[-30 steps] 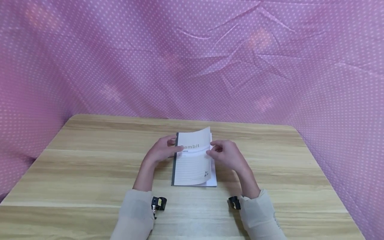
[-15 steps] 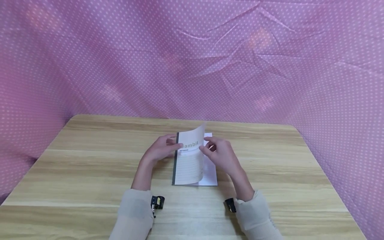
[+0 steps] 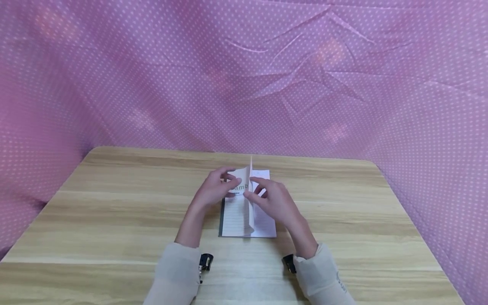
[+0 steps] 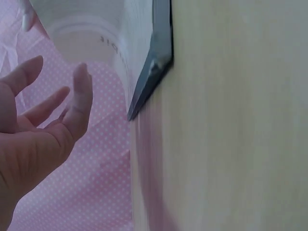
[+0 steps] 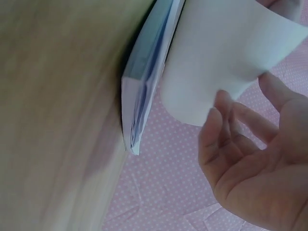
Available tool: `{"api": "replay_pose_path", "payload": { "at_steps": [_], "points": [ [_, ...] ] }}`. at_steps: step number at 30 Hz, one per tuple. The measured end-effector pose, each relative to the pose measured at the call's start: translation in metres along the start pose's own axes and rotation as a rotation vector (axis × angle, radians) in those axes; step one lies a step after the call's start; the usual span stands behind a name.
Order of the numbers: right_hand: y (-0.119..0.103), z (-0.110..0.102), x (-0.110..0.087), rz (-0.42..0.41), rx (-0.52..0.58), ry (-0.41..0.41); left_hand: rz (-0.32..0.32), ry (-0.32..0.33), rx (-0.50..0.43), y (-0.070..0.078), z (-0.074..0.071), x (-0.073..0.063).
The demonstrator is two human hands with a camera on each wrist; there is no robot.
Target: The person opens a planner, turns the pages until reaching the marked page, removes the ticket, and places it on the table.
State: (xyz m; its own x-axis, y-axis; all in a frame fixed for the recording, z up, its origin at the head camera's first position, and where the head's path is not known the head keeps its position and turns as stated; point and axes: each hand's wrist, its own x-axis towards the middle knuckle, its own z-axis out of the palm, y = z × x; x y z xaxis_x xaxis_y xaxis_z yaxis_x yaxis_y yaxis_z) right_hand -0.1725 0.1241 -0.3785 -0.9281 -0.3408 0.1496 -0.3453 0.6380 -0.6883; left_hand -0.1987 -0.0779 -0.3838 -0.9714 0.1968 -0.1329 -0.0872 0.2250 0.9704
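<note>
One pink dotted cloth (image 3: 244, 93) is hanging beyond both hands, the left grip (image 3: 213, 188) and the right grip (image 3: 272, 199). Beneath them the wooden table (image 3: 343, 220) is stretching well out to either side. Between and below the grips, a notebook (image 3: 264, 222) is lying flat on it, long axis running from near to far, bound side toward the left grip and free side toward the right. Its cover (image 3: 237, 214) is standing nearly upright over the middle, curving up from the binding, while the white pages are showing under the right grip.

The right grip is the nearer one to the cover's raised edge and appears to be pinching it, thumb resting by the printed outer face and fingers lying at the blank inner side. So the hinge is lying leftward of that grip, with the raised edge running parallel to the notebook's long axis. The left grip is facing the printed side, fingers spread and loosely curving, holding nothing; whether its thumb is touching the cover I cannot tell. Smallest, the dark spine (image 3: 221, 220) is running along the hinge, below the left grip.
</note>
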Motion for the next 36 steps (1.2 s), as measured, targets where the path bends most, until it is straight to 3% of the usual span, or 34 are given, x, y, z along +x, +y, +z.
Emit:
{"api": "replay_pose_path", "payload": {
  "at_steps": [6,13,22,36],
  "points": [
    [-0.001,0.001,-0.001,0.000,-0.032,-0.055,-0.012,-0.019,-0.090,0.001,0.008,0.003],
    [-0.003,0.003,-0.002,-0.069,-0.124,-0.024,-0.002,0.007,0.057,0.003,0.014,0.002],
    [-0.004,0.006,-0.004,-0.049,-0.238,-0.018,0.014,-0.027,-0.064,0.007,0.023,0.000],
    [-0.003,0.005,-0.006,-0.052,-0.294,-0.005,0.021,0.001,0.006,0.007,0.032,0.000]
  ]
}}
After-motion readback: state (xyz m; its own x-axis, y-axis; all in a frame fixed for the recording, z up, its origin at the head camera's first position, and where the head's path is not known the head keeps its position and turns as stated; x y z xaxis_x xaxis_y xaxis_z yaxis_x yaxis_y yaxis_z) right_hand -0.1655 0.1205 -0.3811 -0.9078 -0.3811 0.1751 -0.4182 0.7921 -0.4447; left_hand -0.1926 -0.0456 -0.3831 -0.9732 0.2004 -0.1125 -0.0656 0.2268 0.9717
